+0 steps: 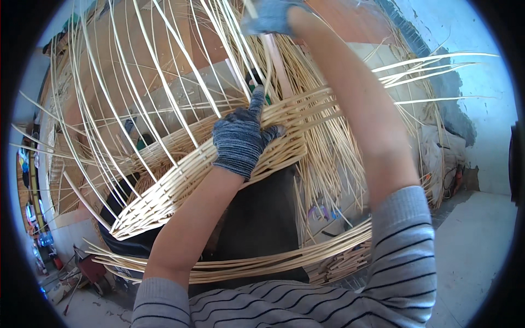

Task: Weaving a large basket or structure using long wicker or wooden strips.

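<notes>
A pale wicker basket (156, 199) lies tilted across my lap, its woven side towards me and its long stakes (156, 60) standing up and away. My left hand (238, 136), in a grey knitted glove, grips the basket's woven edge. Its thumb lies against the near side of the weave and its forefinger stretches up along a stake; the other fingers are partly hidden. My right hand (270, 17), in a blue-grey glove, is raised at the top by the upper stakes. Motion smears its fingers, so whether it holds a rod cannot be made out.
A thick heap of loose wicker rods (333, 158) lies to the right of the basket. Bent rods (246, 268) cross in front of my body, over a black cloth (262, 213). A pale wall (486, 126) rises at the right; a dark red object (92, 269) is at lower left.
</notes>
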`<state>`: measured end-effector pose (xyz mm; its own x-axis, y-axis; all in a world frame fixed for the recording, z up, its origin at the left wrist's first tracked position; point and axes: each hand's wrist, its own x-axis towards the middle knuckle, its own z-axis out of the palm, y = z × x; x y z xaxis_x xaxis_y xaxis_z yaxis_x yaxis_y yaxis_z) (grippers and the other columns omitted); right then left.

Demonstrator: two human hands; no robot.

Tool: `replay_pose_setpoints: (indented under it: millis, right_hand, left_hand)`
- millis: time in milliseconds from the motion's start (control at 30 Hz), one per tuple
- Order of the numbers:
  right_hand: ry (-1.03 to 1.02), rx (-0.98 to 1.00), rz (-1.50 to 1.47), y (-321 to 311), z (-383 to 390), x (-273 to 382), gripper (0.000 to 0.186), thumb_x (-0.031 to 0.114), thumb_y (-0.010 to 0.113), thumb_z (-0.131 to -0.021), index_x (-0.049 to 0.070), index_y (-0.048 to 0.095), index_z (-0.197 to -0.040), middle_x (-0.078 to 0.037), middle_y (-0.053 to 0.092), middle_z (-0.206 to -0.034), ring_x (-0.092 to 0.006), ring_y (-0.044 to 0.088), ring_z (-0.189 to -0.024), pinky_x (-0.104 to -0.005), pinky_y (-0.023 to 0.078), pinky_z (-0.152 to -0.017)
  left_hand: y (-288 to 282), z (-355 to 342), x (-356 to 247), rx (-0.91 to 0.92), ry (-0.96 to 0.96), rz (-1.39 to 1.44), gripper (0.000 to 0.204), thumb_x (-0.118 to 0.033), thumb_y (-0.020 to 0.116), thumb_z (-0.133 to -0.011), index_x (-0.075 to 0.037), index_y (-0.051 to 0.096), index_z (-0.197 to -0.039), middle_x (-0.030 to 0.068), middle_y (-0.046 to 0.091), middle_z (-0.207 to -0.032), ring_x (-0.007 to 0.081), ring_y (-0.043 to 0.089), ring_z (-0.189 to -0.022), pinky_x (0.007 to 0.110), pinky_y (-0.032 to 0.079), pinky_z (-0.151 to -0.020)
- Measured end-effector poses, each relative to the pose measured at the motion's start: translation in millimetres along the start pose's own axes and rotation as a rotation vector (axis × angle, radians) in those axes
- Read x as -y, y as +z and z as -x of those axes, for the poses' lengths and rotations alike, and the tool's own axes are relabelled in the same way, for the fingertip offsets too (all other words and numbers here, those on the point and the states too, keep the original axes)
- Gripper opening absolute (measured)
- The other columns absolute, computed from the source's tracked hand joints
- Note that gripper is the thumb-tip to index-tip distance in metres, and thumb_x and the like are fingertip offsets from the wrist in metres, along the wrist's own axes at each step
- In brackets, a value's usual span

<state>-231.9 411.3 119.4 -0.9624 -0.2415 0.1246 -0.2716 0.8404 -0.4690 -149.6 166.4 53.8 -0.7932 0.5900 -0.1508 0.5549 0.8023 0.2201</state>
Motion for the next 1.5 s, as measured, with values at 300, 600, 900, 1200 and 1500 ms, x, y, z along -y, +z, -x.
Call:
replay_pose_setpoints:
  millis: [300, 600, 900, 1200, 1500]
  right_hand:
    - [1.107, -0.098, -1.507, 34.5, 142.0, -86.5, 0.024, -0.001, 0.056, -0.081, -0.008, 0.053, -0.105, -0.02, 0.058, -0.104, -0.0331, 0.059, -0.094, -0.0396, 0.055, -0.078]
    - [1.092, -0.222, -1.488, 25.0, 128.9, -67.1, 0.022, 0.011, 0.049, -0.088, -0.006, 0.054, -0.101, -0.022, 0.059, -0.098, -0.034, 0.061, -0.089, -0.04, 0.055, -0.074]
    - [0.394, -0.165, -0.517, -30.0, 174.7, 134.7, 0.023, 0.009, 0.05, -0.085, 0.0, 0.057, -0.105, -0.007, 0.063, -0.097, -0.0123, 0.061, -0.074, -0.0183, 0.049, -0.056]
    - [0.379, 0.449, -0.579, 21.2, 48.0, 26.1, 0.045, 0.031, 0.062, -0.082, -0.004, 0.052, -0.109, -0.018, 0.063, -0.092, -0.022, 0.065, -0.076, -0.0294, 0.055, -0.063]
    - [0.144, 0.409, -0.736, 19.1, 68.6, 42.8, 0.037, 0.03, 0.056, -0.085, 0.003, 0.057, -0.111, -0.006, 0.061, -0.101, -0.0138, 0.058, -0.09, -0.0259, 0.049, -0.076]
  left_hand:
    - [6.6, 12.7, -24.4, -0.394, 0.064, -0.303, 0.046, -0.04, 0.055, -0.081, -0.017, 0.05, -0.121, 0.0199, 0.039, -0.128, 0.0323, 0.034, -0.123, 0.047, 0.032, -0.096]
    - [-14.1, -62.1, -53.5, 0.016, -0.143, 0.76, 0.032, -0.029, 0.054, -0.087, 0.001, 0.065, -0.086, 0.0112, 0.062, -0.069, 0.0204, 0.057, -0.064, 0.03, 0.046, -0.07]
    - [-29.0, -43.8, -62.0, -0.149, -0.14, 0.569, 0.034, -0.032, 0.054, -0.085, 0.0, 0.062, -0.091, 0.0158, 0.061, -0.07, 0.0221, 0.061, -0.071, 0.034, 0.046, -0.075]
    - [7.4, -24.0, -138.4, -0.547, 0.432, 0.533, 0.025, -0.029, 0.054, -0.082, -0.004, 0.057, -0.079, 0.0159, 0.059, -0.07, 0.0303, 0.059, -0.065, 0.043, 0.045, -0.064]
    - [-8.9, -0.7, -58.1, -0.782, 0.261, 0.102, 0.019, -0.023, 0.055, -0.082, -0.005, 0.051, -0.078, 0.0084, 0.053, -0.064, 0.0204, 0.054, -0.06, 0.032, 0.046, -0.057]
